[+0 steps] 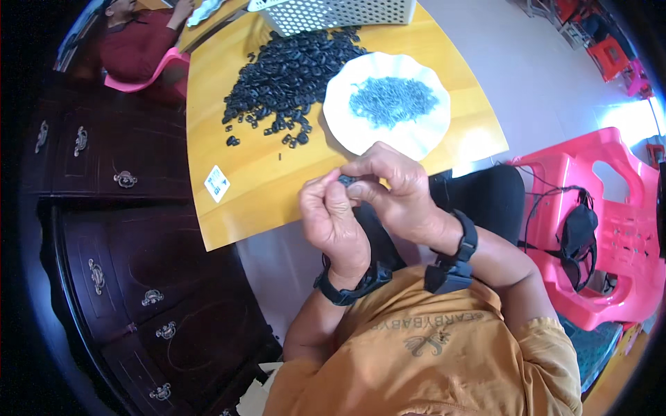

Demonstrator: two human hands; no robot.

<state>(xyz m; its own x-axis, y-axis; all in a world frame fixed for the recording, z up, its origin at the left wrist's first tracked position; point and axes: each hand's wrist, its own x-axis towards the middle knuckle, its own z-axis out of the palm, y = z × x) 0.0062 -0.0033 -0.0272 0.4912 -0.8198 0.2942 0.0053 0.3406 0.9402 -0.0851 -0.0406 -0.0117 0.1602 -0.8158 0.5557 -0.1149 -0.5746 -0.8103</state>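
My left hand (329, 215) and my right hand (397, 186) meet just over the near edge of the yellow wooden table (257, 201). Pinched between their fingertips is a small black plastic piece (345, 180), mostly covered by the fingers, so its exact kind does not show. Just beyond my right hand stands a white scalloped plate (340, 128) holding a heap of small thin metal parts (394, 100). Left of the plate, a large pile of small black plastic pieces (291, 73) spreads over the table, with a few strays at its near side.
A white perforated basket (340, 17) stands at the table's far edge. A small white printed card (217, 184) lies at the left. Dark wooden cabinets (159, 256) line the left side. A pink plastic chair (624, 229) holding black straps is at right. Another person (139, 45) sits far left.
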